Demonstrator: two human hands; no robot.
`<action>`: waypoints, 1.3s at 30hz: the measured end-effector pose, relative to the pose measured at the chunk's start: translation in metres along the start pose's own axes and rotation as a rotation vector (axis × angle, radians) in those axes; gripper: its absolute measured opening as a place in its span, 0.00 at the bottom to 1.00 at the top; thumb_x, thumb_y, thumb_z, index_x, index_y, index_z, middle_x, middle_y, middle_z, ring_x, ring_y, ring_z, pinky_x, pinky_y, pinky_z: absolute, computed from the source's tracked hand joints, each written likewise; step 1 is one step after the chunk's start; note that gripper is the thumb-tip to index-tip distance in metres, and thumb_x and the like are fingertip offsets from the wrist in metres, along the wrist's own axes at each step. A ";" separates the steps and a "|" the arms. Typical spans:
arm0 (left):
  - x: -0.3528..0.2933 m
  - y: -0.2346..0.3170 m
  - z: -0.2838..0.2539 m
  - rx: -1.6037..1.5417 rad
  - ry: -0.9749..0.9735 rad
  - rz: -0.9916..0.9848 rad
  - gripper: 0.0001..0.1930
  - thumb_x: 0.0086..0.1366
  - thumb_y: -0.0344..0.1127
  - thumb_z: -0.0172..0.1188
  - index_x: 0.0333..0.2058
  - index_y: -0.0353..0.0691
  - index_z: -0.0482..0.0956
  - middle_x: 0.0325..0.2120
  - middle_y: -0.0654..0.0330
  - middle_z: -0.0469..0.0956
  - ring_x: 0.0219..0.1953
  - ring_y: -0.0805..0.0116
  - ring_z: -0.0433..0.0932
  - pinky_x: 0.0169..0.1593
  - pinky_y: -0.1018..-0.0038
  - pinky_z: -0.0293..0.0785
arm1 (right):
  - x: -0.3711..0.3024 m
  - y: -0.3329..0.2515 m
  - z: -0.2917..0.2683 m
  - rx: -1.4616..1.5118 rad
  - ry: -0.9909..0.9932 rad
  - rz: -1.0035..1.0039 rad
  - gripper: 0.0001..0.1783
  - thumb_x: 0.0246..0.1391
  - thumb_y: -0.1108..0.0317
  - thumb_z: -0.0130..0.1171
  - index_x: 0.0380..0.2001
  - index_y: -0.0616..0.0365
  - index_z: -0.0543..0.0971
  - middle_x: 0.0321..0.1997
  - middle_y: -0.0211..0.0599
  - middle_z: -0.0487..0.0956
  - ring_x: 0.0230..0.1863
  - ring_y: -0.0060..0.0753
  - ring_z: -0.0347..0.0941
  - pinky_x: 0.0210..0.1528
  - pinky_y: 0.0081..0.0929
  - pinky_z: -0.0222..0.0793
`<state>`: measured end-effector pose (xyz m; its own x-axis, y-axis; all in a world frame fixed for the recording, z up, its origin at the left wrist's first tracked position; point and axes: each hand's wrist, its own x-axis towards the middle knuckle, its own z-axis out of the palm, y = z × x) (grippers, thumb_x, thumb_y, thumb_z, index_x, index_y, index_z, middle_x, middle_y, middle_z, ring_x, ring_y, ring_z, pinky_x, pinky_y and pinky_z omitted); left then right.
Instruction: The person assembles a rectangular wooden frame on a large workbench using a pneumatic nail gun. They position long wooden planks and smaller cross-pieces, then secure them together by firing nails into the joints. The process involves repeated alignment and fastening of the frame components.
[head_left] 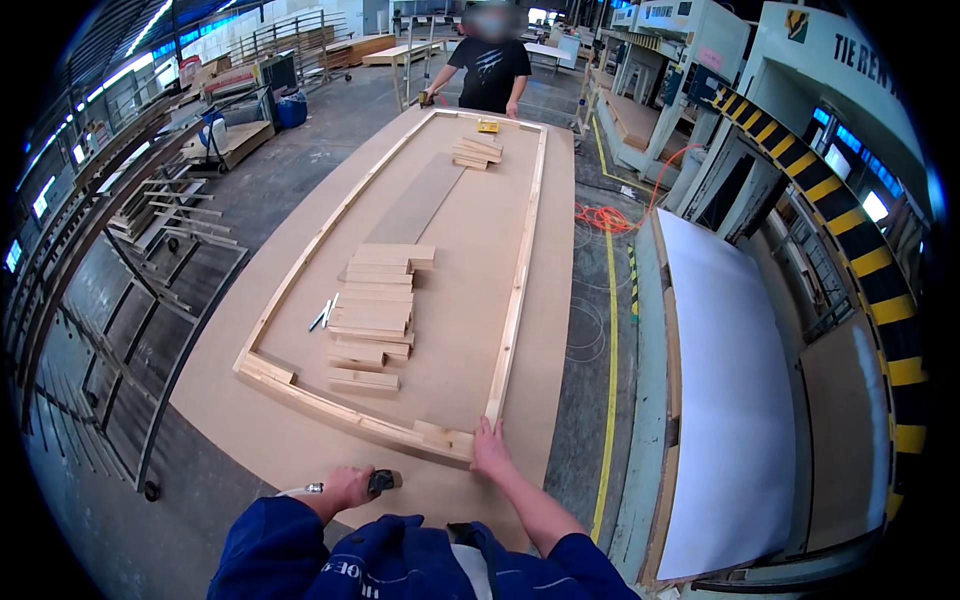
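Observation:
My left hand [346, 488] is closed round a black air-powered nail or staple gun [385, 482], whose exact kind I cannot tell. A pale air hose [298, 490] runs from its back end. The tool is over the near edge of a large brown sheet [290, 420], apart from the wood. With my right hand [490, 450] I grip the near right corner of a long rectangular wooden frame [514, 320] lying on the sheet. A short wooden block [443, 436] sits inside that corner, and another block [270, 368] inside the near left corner.
Inside the frame lie several short wooden pieces [370, 318], white and dark sticks [324, 314] and a thin grey strip [410, 205]. A co-worker [488, 75] stands at the far end, holding a tool. Metal racks [185, 370] stand left, a machine with a white sheet [725, 400] right.

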<state>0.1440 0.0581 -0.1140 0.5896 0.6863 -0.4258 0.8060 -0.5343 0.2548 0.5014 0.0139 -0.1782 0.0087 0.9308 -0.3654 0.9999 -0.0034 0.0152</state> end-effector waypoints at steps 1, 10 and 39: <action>0.000 -0.001 0.001 0.003 -0.005 -0.004 0.23 0.60 0.56 0.66 0.46 0.45 0.77 0.33 0.46 0.85 0.37 0.41 0.84 0.42 0.50 0.80 | 0.001 0.001 0.004 0.009 0.017 0.013 0.56 0.36 0.47 0.80 0.66 0.66 0.69 0.75 0.59 0.59 0.80 0.56 0.48 0.81 0.59 0.41; 0.005 -0.006 0.010 -0.038 -0.016 -0.012 0.24 0.60 0.55 0.66 0.48 0.47 0.78 0.33 0.44 0.85 0.37 0.38 0.83 0.43 0.48 0.80 | 0.009 0.007 -0.088 0.265 0.186 -0.007 0.56 0.36 0.45 0.81 0.68 0.53 0.69 0.71 0.55 0.66 0.77 0.62 0.53 0.80 0.55 0.47; 0.002 0.002 -0.001 0.058 -0.004 -0.010 0.22 0.59 0.56 0.65 0.44 0.47 0.79 0.31 0.49 0.86 0.36 0.44 0.85 0.41 0.51 0.80 | 0.014 -0.007 0.019 0.385 0.266 -0.020 0.36 0.66 0.40 0.52 0.67 0.52 0.70 0.71 0.41 0.70 0.79 0.52 0.53 0.82 0.53 0.37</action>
<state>0.1471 0.0590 -0.1132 0.5810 0.6897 -0.4321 0.8074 -0.5553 0.1994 0.4944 0.0202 -0.2009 0.0363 0.9933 -0.1096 0.9322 -0.0731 -0.3544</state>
